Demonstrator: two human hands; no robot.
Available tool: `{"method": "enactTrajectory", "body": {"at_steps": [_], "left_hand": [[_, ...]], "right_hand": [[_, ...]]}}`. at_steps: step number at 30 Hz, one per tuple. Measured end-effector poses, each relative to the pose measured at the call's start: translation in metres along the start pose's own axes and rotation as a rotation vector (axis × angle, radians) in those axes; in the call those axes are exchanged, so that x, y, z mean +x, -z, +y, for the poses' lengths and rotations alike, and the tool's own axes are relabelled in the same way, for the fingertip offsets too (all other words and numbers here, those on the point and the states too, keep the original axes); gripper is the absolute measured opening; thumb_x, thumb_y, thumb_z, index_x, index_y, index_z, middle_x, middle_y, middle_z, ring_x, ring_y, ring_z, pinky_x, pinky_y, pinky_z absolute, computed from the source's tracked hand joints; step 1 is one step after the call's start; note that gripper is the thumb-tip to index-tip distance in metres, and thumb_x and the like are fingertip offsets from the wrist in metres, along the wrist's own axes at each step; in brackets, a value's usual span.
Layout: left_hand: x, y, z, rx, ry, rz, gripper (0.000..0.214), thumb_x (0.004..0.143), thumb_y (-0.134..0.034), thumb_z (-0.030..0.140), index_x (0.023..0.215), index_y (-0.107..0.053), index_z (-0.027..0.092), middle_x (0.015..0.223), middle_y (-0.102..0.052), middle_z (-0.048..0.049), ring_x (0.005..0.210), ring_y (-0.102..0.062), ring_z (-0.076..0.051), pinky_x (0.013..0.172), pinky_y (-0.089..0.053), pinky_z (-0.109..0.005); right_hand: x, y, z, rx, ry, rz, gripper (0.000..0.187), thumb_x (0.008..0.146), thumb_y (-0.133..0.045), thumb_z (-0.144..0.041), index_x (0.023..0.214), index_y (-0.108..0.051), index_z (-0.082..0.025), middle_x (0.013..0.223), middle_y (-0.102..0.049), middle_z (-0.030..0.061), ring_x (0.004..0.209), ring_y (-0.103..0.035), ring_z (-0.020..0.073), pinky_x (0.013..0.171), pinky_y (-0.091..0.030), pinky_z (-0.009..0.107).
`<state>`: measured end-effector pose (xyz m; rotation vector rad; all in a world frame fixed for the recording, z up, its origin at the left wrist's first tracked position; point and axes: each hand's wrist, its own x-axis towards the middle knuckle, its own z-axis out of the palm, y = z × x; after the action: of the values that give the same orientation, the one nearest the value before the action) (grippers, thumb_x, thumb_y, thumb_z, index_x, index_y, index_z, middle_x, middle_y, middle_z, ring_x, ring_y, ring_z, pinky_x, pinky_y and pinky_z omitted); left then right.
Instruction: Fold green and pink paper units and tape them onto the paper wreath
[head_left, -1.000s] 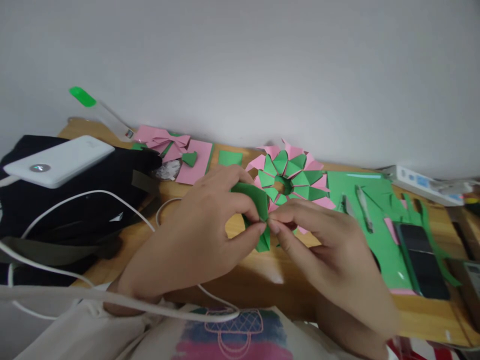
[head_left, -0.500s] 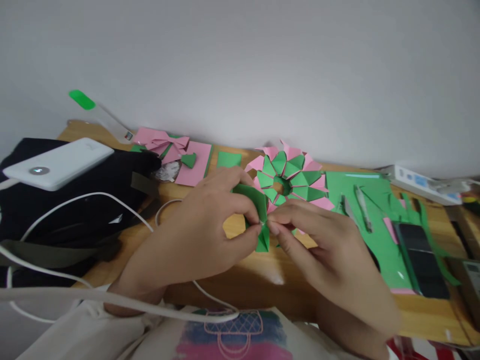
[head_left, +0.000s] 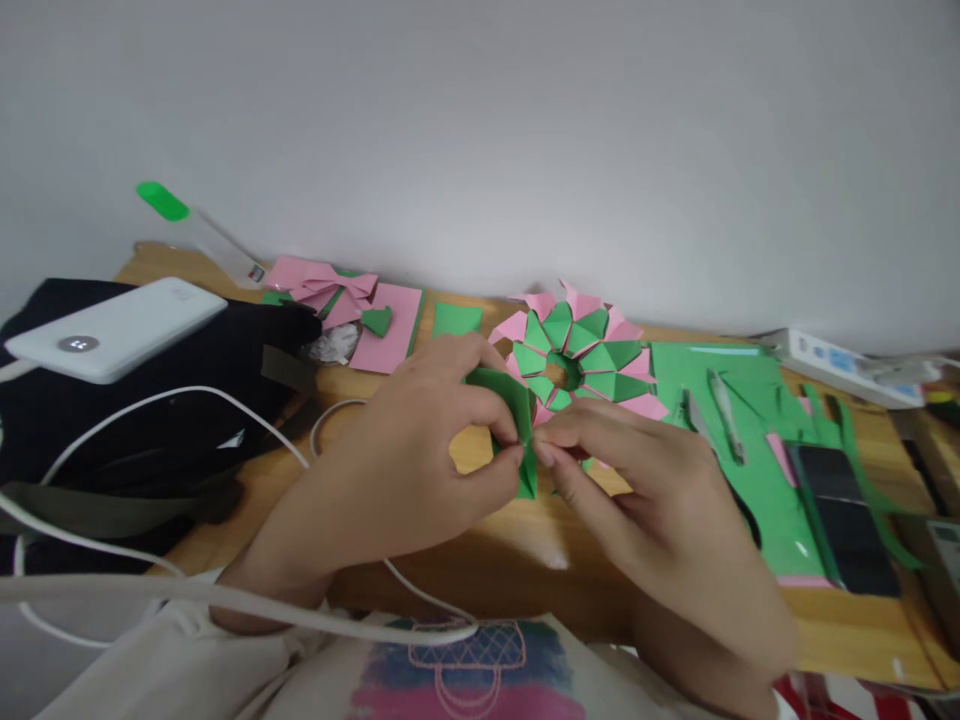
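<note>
Between my hands is a folded piece of green paper (head_left: 511, 392), held above the wooden table. My left hand (head_left: 442, 440) pinches it near its middle crease with thumb and forefinger, and the other fingers lie behind it. My right hand (head_left: 630, 480) has its thumb and fingertips pressed together at the paper's right edge, touching the same spot; the exact pinch point is partly hidden. Just behind my hands rests a ring of folded pink and green paper pieces (head_left: 600, 355), with a round hole at its centre.
At left, a white power bank (head_left: 120, 325) lies on a black bag (head_left: 150, 430), and a white cable (head_left: 187, 600) crosses before me. Pink paper pieces (head_left: 397, 310) lie at the back. On the right are a green sheet (head_left: 757, 480), a cutter (head_left: 726, 415), a phone (head_left: 844, 520) and a power strip (head_left: 844, 365).
The lower part of the green paper between my hands has narrowed and turned slightly. Both hands keep almost the same place and the same pinch.
</note>
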<state>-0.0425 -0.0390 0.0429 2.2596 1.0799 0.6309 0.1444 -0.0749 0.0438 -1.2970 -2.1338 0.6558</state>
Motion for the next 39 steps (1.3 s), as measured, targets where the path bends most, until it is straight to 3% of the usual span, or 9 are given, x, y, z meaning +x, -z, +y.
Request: {"method": "enactTrajectory", "body": {"at_steps": [39], "left_hand": [[-0.0006, -0.0046, -0.0005, 0.050, 0.002, 0.050, 0.011, 0.079, -0.061, 0.019, 0.072, -0.069, 0.021, 0.095, -0.061, -0.0022, 0.099, -0.056, -0.017, 0.088, -0.044, -0.028]], "right_hand": [[-0.0013, -0.0028, 0.0035, 0.023, -0.021, 0.016, 0.014, 0.090, -0.051, -0.010, 0.083, -0.061, -0.018, 0.075, -0.063, -0.0019, 0.065, -0.055, 0.0099, 0.059, -0.038, 0.024]]}}
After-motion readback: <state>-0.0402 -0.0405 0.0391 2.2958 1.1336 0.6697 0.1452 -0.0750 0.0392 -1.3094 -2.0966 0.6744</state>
